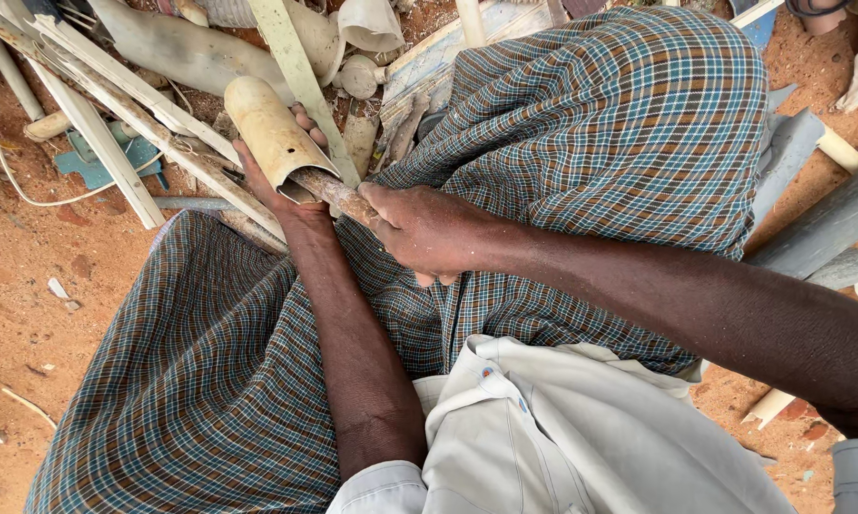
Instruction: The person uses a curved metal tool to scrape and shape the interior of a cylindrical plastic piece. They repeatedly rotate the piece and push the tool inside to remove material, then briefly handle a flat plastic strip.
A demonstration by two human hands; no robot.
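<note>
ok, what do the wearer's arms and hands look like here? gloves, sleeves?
Both are bare: no gloves, rings or watch visible on the left hand or the right hand. Forearms are uncovered; pale grey-white shirt sleeves end near the elbows. A blue-brown checked cloth wraps the legs.

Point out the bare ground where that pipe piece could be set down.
Bare red soil lies left of the checked cloth, below the white strips. It is crowded ahead of the left hand and right hand holding the pipe piece.
</note>
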